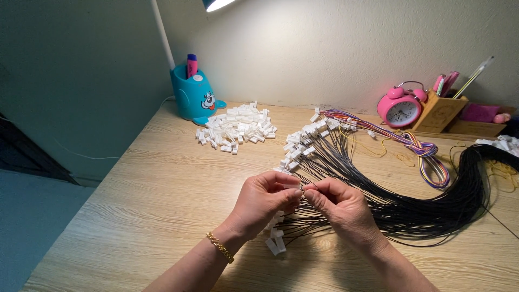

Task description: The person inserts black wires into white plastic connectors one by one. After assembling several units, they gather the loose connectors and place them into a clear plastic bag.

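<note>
Wood grain: a pale laminate desk fills the head view, lit warm from a lamp at the top edge, whose white stem runs down behind the pen pot.
Wall: a plain cream wall closes the far edge of the desk; a darker green wall stands on the left.
Left hand: fingers curled in, thumb and forefinger pinched on a small white connector; a gold bracelet sits on the wrist.
Right hand: fingers bunched, tips pinching the end of a thin black wire right at the connector, touching the left fingertips.
Wire bundle: a thick sheaf of black wires fans from under the right hand out to the right edge, then curves back toward the far right.
Fitted ends: white connectors already on wires lie in a row beyond the hands, with a few more just below the left hand.
Loose stock: a heap of white connectors lies well apart, toward the far left.
Coloured wires: a multicoloured loop lies right of centre, near the far edge.
Back edge: a blue cartoon pen pot, a pink alarm clock and a wooden desk organiser stand against the wall.
Open room: bare desk lies left of the hands and along the near edge; the left rim drops off to a blue-grey floor.
</note>
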